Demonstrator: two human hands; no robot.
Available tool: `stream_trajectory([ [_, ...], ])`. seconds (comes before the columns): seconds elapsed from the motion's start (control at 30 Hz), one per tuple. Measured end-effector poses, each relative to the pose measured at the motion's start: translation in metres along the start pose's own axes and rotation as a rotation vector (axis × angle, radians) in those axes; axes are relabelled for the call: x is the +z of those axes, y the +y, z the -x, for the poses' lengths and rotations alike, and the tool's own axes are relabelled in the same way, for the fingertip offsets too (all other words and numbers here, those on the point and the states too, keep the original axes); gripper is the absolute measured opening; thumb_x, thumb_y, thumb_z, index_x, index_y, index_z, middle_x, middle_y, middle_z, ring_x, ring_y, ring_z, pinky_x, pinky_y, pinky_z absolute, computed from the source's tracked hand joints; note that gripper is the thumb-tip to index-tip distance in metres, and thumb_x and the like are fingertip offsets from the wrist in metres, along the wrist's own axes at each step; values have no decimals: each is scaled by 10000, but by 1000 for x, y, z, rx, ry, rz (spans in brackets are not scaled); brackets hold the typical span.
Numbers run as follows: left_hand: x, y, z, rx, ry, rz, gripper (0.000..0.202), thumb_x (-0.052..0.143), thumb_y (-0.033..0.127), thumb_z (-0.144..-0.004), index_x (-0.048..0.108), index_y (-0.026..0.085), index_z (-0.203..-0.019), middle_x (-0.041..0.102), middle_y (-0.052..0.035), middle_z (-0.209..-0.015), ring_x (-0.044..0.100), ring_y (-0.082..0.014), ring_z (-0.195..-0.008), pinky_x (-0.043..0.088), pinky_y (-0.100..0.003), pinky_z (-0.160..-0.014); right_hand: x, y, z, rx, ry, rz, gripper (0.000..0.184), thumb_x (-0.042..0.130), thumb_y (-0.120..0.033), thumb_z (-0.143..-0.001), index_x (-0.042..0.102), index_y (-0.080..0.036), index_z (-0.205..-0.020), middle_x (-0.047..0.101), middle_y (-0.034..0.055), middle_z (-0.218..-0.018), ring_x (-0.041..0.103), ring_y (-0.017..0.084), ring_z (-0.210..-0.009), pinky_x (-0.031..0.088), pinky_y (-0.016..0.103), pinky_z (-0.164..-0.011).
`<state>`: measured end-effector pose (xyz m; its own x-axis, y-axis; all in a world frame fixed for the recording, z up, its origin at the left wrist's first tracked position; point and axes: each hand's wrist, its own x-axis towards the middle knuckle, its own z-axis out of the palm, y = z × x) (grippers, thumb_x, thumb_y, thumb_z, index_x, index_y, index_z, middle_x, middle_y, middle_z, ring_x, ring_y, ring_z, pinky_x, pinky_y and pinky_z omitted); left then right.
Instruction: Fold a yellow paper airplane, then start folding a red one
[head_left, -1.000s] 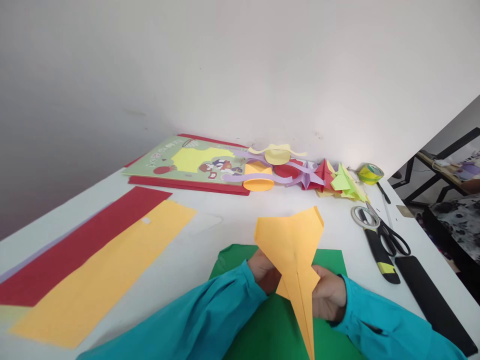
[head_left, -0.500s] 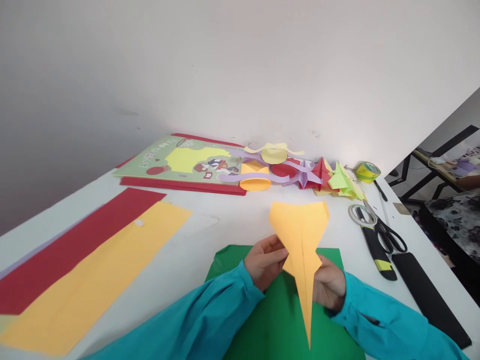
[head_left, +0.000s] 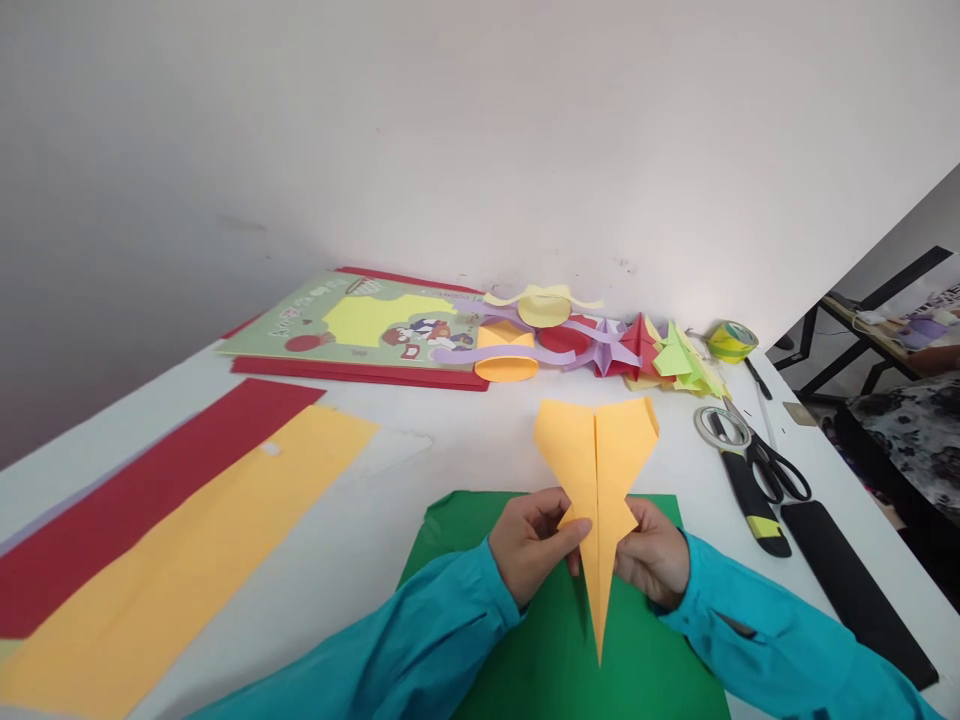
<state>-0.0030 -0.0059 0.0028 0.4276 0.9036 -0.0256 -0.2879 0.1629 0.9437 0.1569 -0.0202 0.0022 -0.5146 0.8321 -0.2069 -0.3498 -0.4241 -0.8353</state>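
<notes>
Left hand point(head_left: 534, 545) closes over the front of the folded paper point(head_left: 597, 475)

Against half a second ago, your left thumb now lies on the paper's front face instead of along its edge, and the centre line faces you squarely; in my judgement, this steadies the piece. The folded paper is between your hands above the green sheet point(head_left: 645, 665), its wide end reaching past that sheet's far edge. You pinch its left side with the left hand and its right side with the right hand point(head_left: 656, 555), whose fingers are partly hidden.

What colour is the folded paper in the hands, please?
The folded paper is light orange, in the head view.
</notes>
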Motion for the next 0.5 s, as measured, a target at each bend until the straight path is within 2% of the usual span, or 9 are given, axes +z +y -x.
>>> stream_trajectory([
  [0.2, 2, 1, 1, 22, -5, 21, 420, 788, 510, -620, 596, 137, -607, 623, -17, -561, 533, -104, -423, 435, -223, -418, -2, 1, 0, 40, 13, 65, 309, 788, -288, -624, 690, -132, -872, 683, 52, -698, 649, 169, -687, 486, 266, -624],
  [0.33, 2, 2, 0, 2, -41, 59, 390, 779, 498, -643, 663, 129, -698, 658, -41, -574, 565, -136, -439, 431, -232, -403, -4, 3, -1, 38, 22, 89, 213, 768, -230, -597, 692, -131, -769, 668, 34, -635, 619, 139, -628, 421, 210, -537],
  [0.5, 2, 3, 0, -33, -59, 77, 391, 769, 501, -660, 711, 122, -740, 672, -65, -580, 619, -183, -494, 438, -244, -411, -1, 0, -1, 35, -2, 111, 140, 725, -212, -597, 687, -144, -713, 669, 28, -637, 602, 127, -620, 395, 195, -507],
])
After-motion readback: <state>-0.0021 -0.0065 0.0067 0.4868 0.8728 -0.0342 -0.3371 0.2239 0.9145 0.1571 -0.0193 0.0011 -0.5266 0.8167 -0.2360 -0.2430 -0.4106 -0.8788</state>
